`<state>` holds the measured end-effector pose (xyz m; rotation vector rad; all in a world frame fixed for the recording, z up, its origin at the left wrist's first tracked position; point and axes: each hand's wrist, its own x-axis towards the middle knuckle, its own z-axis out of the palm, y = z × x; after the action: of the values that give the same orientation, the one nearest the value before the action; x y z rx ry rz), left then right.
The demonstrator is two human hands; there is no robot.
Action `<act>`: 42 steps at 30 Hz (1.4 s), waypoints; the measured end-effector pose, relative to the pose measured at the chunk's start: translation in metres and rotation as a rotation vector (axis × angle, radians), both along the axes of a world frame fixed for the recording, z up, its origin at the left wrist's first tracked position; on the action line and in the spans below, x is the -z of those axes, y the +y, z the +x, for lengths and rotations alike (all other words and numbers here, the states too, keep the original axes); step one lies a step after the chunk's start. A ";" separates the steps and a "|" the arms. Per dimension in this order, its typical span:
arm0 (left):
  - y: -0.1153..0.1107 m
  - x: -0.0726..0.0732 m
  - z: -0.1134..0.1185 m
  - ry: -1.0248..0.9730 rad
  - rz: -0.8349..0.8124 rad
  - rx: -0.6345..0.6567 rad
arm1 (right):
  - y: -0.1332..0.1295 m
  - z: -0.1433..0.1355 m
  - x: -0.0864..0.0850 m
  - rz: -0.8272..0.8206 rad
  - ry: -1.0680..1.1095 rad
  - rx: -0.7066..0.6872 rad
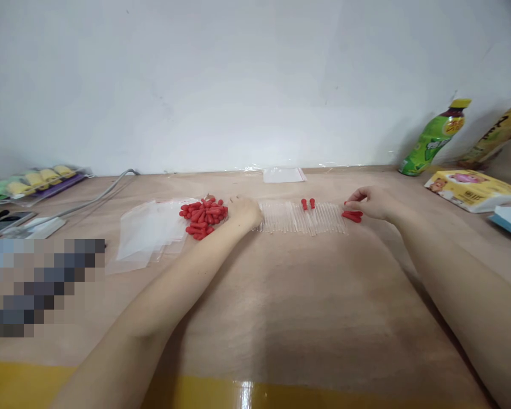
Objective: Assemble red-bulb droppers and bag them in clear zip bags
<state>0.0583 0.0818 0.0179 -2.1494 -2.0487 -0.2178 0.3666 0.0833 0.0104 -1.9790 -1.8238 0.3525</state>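
A pile of red rubber bulbs [204, 213] lies left of centre. Right beside it is my left hand [243, 211], between the pile and a row of thin clear tubes [281, 217]; its fingertips are hidden, so its hold cannot be made out. Two tubes in the row carry red bulbs [308, 204] at their far ends. At the row's right end, my right hand [368, 203] has thumb and finger pinched together, with a bit of red at the fingertips. Just below those fingertips, more red bulbs [352, 216] rest on the table.
Clear plastic bags [149, 233] overlap left of the pile; a small bag [284, 175] lies near the wall. A green bottle [434, 139] and yellow tissue pack [472, 189] stand right. A cable [97, 197] and packaged yellow items [42, 180] are left.
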 end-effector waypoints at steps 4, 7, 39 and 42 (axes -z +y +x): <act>-0.001 -0.004 0.003 -0.013 0.021 0.037 | -0.010 -0.020 -0.019 0.239 0.060 0.023; -0.013 -0.012 0.005 -0.026 0.077 0.108 | -0.026 -0.045 -0.036 0.425 0.133 -0.031; -0.083 0.026 -0.038 -0.355 0.097 0.990 | -0.109 -0.124 0.022 0.544 0.188 -0.690; -0.083 0.027 -0.039 -0.369 0.127 0.999 | -0.108 -0.124 0.024 0.506 0.189 -0.696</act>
<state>0.0198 -0.0014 -0.0086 -2.9911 -0.8297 -0.8704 0.2427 -0.0247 -0.0136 -0.9169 -2.1563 0.2306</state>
